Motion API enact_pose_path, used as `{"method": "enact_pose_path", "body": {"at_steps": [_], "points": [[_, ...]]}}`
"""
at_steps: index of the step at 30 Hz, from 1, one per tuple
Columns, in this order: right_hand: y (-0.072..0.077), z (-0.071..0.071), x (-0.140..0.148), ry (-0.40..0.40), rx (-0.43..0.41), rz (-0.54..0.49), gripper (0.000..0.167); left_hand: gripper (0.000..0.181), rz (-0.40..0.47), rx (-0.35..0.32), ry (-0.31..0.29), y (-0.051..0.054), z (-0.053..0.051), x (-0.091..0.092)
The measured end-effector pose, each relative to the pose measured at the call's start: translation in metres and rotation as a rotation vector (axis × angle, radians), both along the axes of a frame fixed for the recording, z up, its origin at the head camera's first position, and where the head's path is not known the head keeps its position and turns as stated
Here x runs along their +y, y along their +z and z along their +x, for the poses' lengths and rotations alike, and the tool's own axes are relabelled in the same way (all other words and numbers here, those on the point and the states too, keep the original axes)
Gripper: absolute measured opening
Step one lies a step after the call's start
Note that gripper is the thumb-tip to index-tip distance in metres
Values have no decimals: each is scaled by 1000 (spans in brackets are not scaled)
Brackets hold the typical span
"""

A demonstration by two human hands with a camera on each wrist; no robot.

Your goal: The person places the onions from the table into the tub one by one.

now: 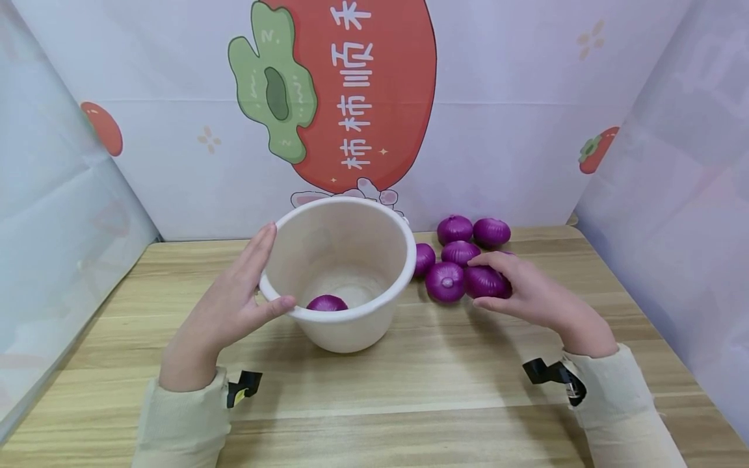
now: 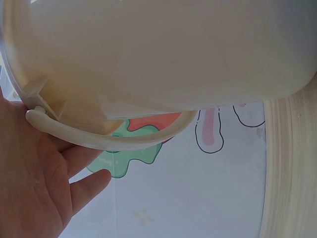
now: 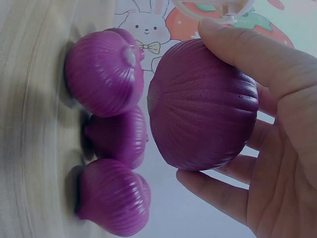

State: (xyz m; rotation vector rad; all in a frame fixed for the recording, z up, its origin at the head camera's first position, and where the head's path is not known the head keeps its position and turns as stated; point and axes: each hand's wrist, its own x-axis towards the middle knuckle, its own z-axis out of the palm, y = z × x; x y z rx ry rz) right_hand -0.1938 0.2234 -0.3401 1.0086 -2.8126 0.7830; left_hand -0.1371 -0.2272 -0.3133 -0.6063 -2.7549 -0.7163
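Observation:
A white bucket (image 1: 351, 331) stands upright on the table, with one purple onion (image 1: 328, 303) visible inside near the close wall. My left hand (image 1: 231, 299) rests against its left rim, thumb along the near edge and fingers extended. In the left wrist view the palm lies beside the handle's pivot, and the bucket's handle (image 2: 114, 143) hangs across the fingers. To the right of the bucket, my right hand (image 1: 529, 289) holds a purple onion (image 3: 203, 106) between thumb and fingers. Beside that hand sit several more onions, among them one with its stem end up (image 1: 446, 283).
The onion group extends back to two onions near the rear wall, one of them a rear right onion (image 1: 491, 232). A printed cloth backdrop (image 1: 503, 130) closes off the back and sides. The wooden table (image 1: 374, 416) carries everything.

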Motion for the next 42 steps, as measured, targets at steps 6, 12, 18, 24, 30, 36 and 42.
{"method": "enact_pose_path", "body": {"at_steps": [6, 12, 18, 24, 30, 36, 42], "points": [[4, 1, -3, 5, 8, -5, 56, 104, 2, 4, -3, 0, 0, -1], [7, 1, -5, 3, 13, -6, 55, 103, 6, 1, -5, -1, 0, -1], [9, 1, -7, 17, 38, -18, 55, 104, 5, -1, -5, -1, 0, -1], [12, 2, -9, 12, 38, -24, 55, 103, -2, -7, 4, -1, 0, -2], [15, 4, -12, 11, 29, -44, 57, 103, -6, -20, 9, -1, 0, -1], [17, 4, -13, 7, 29, -63, 56, 103, -5, -30, 14, 0, 0, -1], [18, 4, -16, 10, 31, -76, 57, 104, -1, -29, 14, 0, 0, -1]]}}
